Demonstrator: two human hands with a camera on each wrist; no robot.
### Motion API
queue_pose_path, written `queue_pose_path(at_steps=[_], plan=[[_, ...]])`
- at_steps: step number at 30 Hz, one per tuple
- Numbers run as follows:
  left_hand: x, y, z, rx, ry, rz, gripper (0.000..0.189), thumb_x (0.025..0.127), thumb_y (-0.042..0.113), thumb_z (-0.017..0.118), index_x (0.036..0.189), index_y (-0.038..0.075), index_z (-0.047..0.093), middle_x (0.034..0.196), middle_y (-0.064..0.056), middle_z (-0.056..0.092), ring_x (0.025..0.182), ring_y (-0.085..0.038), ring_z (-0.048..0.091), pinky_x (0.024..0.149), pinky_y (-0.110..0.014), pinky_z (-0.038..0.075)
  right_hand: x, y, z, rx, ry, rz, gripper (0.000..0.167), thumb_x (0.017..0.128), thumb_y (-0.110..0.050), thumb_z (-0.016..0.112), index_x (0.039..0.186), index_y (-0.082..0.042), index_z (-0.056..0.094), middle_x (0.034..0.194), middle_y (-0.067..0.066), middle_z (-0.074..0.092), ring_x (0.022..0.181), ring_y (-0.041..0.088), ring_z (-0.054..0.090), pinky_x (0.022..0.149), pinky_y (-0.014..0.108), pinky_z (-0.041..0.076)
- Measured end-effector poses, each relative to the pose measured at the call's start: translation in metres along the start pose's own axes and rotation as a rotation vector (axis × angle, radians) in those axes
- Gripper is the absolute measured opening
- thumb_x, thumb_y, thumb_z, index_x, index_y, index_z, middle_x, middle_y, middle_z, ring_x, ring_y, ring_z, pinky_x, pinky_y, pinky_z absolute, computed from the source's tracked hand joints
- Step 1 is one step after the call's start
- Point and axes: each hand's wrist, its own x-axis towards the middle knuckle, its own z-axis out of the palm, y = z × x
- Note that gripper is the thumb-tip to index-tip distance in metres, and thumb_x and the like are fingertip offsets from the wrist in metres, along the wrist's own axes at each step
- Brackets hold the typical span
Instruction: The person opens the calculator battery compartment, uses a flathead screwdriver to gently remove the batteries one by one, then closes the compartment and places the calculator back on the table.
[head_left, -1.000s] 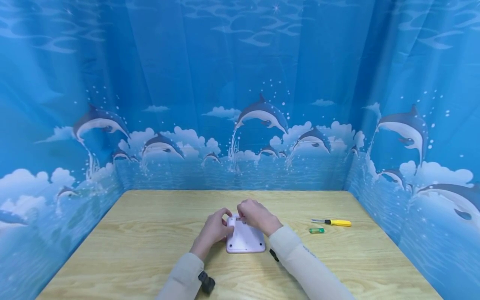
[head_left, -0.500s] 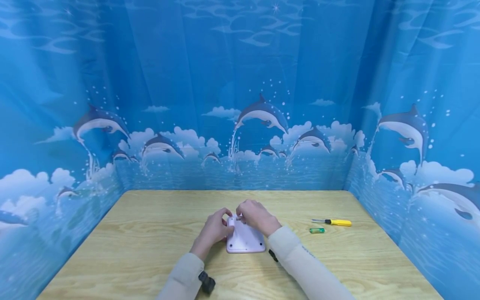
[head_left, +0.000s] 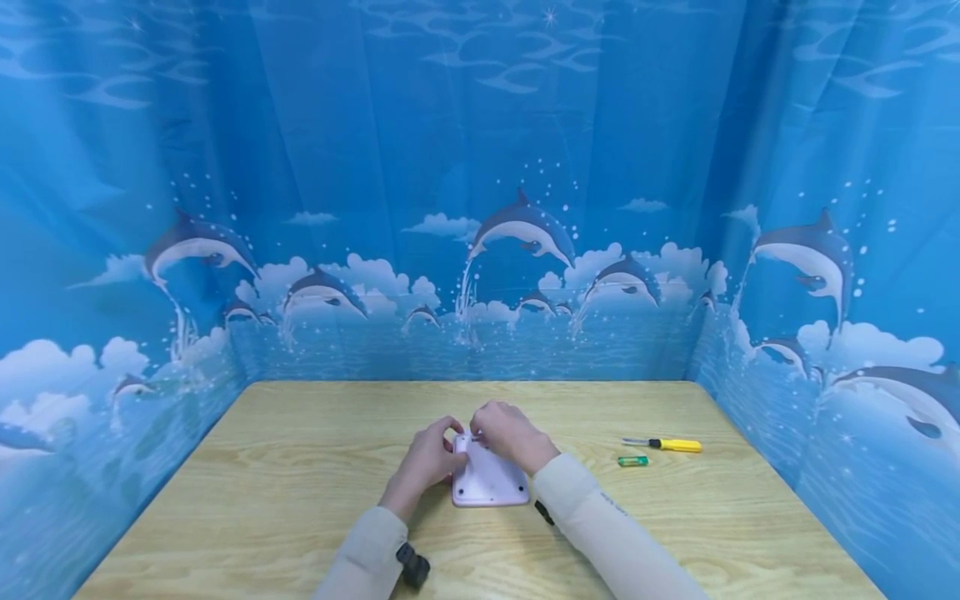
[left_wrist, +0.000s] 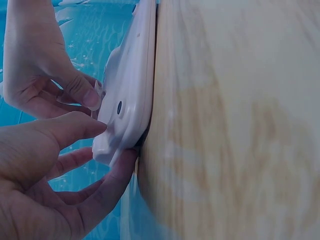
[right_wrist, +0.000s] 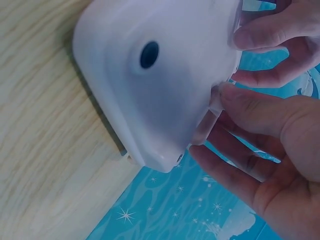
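A pale pink-white calculator [head_left: 491, 483] lies face down on the table, its thicker end away from me. Black round feet [right_wrist: 149, 54] show on its underside. My left hand [head_left: 426, 462] grips its far left corner, thumb on top and fingers under the edge, as the left wrist view shows. At the far end, my right hand [head_left: 513, 435] pinches a small pale cover [right_wrist: 216, 98] between thumb and fingers, against a recess in the calculator's edge. The fingers hide most of this recess, and what lies inside cannot be seen.
On the right of the wooden table [head_left: 322, 467] lie a yellow-handled screwdriver [head_left: 678, 445] and, just nearer me, a green battery [head_left: 633, 461]. A blue dolphin curtain [head_left: 480, 167] hangs round the table's back and sides.
My right hand has shifted very slightly left at the calculator's far end, so less of the recess shows. The left hand and the calculator have stayed in place.
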Motion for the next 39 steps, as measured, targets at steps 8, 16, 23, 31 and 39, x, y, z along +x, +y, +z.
queue_pose_path(at_steps=[8, 16, 23, 31, 39], plan=[[0.000, -0.002, 0.000, -0.005, 0.000, 0.006, 0.040, 0.085, 0.004, 0.078, 0.121, 0.011, 0.062, 0.085, -0.009, 0.060, 0.068, -0.019, 0.061, 0.054, -0.026, 0.055, 0.002, -0.002, 0.000, -0.036, 0.000, -0.001, 0.013, 0.091, -0.006, 0.075, 0.103, -0.009, 0.080, 0.103, 0.009, 0.079, 0.095, 0.021, 0.075, 0.082, 0.027, 0.063], [0.001, -0.002, -0.001, 0.004, 0.002, 0.012, 0.039, 0.086, 0.004, 0.077, 0.121, 0.011, 0.062, 0.084, -0.009, 0.059, 0.068, -0.019, 0.059, 0.054, -0.027, 0.054, 0.001, 0.000, 0.002, 0.007, 0.026, -0.021, 0.009, 0.092, -0.005, 0.073, 0.096, -0.008, 0.080, 0.091, 0.008, 0.079, 0.077, 0.014, 0.070, 0.069, 0.018, 0.058], [0.000, -0.002, 0.000, 0.004, -0.004, 0.003, 0.038, 0.087, 0.005, 0.077, 0.121, 0.011, 0.062, 0.084, -0.009, 0.059, 0.068, -0.019, 0.059, 0.054, -0.026, 0.053, 0.001, 0.000, 0.003, 0.016, 0.041, -0.025, 0.008, 0.091, -0.003, 0.074, 0.094, -0.007, 0.080, 0.088, 0.008, 0.078, 0.074, 0.013, 0.069, 0.067, 0.017, 0.057], [-0.001, -0.002, -0.002, -0.007, -0.014, 0.026, 0.040, 0.086, 0.005, 0.077, 0.123, 0.010, 0.062, 0.084, -0.008, 0.059, 0.068, -0.019, 0.060, 0.055, -0.027, 0.055, -0.001, -0.009, 0.005, -0.018, 0.086, -0.025, 0.007, 0.091, -0.003, 0.072, 0.090, -0.006, 0.078, 0.084, 0.008, 0.076, 0.075, 0.016, 0.068, 0.066, 0.020, 0.058], [0.000, -0.002, -0.003, -0.009, -0.018, 0.036, 0.038, 0.087, 0.006, 0.077, 0.121, 0.010, 0.062, 0.084, -0.008, 0.059, 0.068, -0.019, 0.059, 0.054, -0.026, 0.053, -0.002, -0.005, 0.007, 0.012, 0.129, -0.061, 0.011, 0.090, 0.001, 0.070, 0.086, -0.006, 0.078, 0.082, 0.007, 0.076, 0.072, 0.015, 0.065, 0.064, 0.019, 0.054]])
